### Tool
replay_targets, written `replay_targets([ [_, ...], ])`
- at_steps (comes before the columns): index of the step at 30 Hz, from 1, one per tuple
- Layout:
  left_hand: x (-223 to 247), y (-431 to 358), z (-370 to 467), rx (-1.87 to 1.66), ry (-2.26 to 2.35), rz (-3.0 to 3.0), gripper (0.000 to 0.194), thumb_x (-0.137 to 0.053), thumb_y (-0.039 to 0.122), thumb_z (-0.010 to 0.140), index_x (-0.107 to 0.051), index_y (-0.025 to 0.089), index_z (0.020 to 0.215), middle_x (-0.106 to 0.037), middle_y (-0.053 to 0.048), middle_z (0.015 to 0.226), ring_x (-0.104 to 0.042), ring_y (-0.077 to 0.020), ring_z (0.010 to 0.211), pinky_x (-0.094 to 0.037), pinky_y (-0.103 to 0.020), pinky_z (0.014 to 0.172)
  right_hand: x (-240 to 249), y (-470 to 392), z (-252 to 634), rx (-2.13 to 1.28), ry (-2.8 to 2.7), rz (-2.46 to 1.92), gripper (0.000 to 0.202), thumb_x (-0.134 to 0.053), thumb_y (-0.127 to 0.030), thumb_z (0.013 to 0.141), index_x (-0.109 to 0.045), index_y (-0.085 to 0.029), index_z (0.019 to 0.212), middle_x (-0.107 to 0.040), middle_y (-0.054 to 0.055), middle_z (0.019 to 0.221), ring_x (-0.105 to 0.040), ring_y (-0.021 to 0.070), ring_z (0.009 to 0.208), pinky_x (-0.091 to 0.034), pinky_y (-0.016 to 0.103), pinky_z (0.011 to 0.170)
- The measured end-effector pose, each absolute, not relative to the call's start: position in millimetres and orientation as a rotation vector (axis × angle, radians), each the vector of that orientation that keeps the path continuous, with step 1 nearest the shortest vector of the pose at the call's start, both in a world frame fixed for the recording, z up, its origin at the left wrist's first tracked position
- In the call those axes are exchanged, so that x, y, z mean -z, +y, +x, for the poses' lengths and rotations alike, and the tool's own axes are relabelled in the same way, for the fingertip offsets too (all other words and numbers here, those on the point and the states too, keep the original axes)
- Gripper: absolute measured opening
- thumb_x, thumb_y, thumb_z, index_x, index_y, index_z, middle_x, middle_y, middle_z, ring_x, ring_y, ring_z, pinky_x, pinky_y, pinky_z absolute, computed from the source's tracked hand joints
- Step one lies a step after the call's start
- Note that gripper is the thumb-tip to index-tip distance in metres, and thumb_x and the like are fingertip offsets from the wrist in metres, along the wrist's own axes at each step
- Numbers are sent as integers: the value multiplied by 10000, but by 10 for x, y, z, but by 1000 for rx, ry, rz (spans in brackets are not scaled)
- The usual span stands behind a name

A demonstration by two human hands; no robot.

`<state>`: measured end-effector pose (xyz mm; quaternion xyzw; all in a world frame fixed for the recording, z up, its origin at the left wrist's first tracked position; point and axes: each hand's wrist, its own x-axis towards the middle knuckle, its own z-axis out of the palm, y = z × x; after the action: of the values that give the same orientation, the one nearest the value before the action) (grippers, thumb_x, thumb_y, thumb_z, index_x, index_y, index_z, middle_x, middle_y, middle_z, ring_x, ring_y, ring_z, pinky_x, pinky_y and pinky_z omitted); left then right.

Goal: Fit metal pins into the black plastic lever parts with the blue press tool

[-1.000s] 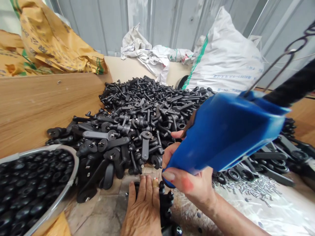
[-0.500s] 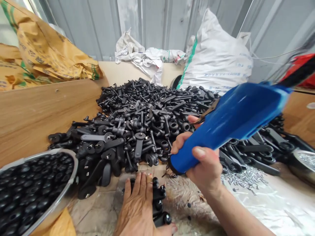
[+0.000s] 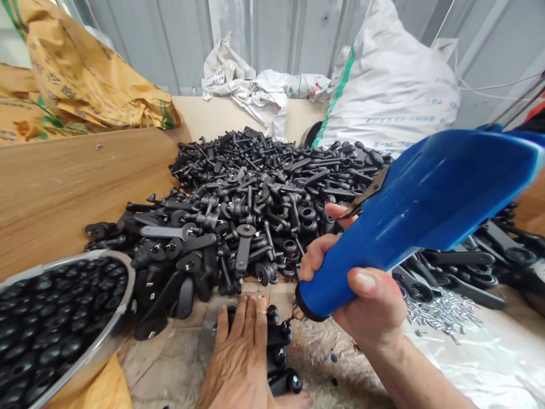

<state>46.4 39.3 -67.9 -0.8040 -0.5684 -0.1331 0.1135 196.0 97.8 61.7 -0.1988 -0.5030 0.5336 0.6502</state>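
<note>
At far left I have a bucket (image 3: 131, 278) of black knobs (image 3: 55, 324), probably set there for easy reach. My left hand (image 3: 240, 352) lies flat, its grip unclosed, fingers side by side over a row of black handles (image 3: 277, 358) on the surface (image 3: 164, 363), presumably pressing them steady. Behind rises a heap of black cranks (image 3: 238, 199). My right hand (image 3: 378, 301) has its grip wrapped around the blue power tool (image 3: 392, 216), nose angled down just beside the handles, perhaps for aim. Silver pins (image 3: 445, 309) lie farther right.

Smooth, glossy plastic is seen on the blue tool (image 3: 383, 227), matt plastic on the heaped levers (image 3: 244, 250), shiny metal on the loose pins (image 3: 443, 311).
</note>
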Motion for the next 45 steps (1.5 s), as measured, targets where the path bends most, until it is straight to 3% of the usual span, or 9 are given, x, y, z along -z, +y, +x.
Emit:
replay_targets([
  [10, 587, 376, 518, 405, -1721, -2320, 1249, -516, 767, 411, -75, 59, 1341, -409, -217, 1314, -344, -320, 1235, -63, -493, 1019, -602, 976, 1940, -1210, -1162, -464, 654, -683, -335, 589, -437, -250, 1189, -590, -14, 604, -503, 184, 536, -369, 302, 502],
  [21, 593, 379, 489, 362, -1746, -2347, 1170, -504, 765, 450, -209, 54, 1331, -340, -200, 1359, -282, -315, 1271, -14, -477, 1036, -581, 984, 1952, -1219, -1186, -484, 626, -708, -380, 585, -486, -219, 1148, -586, -8, 619, -503, 188, 542, -362, 299, 482],
  [26, 603, 385, 414, 344, -1655, -2449, 1130, -426, 766, 562, -85, 49, 1365, -289, -200, 1378, -268, -328, 1276, -114, -520, 996, -562, 967, 1959, -1222, -1190, -484, 676, -713, -378, 582, -438, -249, 1186, -590, -16, 632, -504, 185, 540, -374, 303, 492],
  [31, 571, 396, 407, 281, -1698, -2500, 1099, -431, 770, 562, -193, 39, 1348, -270, -206, 1377, -265, -367, 1266, -217, -590, 972, -578, 968, 1951, -1195, -1198, -473, 695, -681, -350, 607, -382, -268, 1228, -590, -19, 621, -507, 185, 541, -375, 306, 497],
  [38, 563, 391, 374, 319, -1601, -2499, 1088, -331, 772, 637, -49, 10, 1360, -262, -253, 1363, -292, -381, 1248, -270, -601, 934, -625, 959, 1963, -1178, -1160, -470, 684, -671, -343, 607, -380, -255, 1220, -598, -15, 616, -502, 188, 520, -364, 303, 471],
  [45, 558, 394, 426, 284, -1689, -2458, 1106, -346, 804, 579, -199, 16, 1341, -298, -225, 1359, -292, -358, 1256, -225, -572, 972, -621, 961, 1965, -1185, -1171, -479, 701, -679, -348, 602, -366, -275, 1225, -597, -18, 621, -504, 187, 524, -366, 306, 481],
])
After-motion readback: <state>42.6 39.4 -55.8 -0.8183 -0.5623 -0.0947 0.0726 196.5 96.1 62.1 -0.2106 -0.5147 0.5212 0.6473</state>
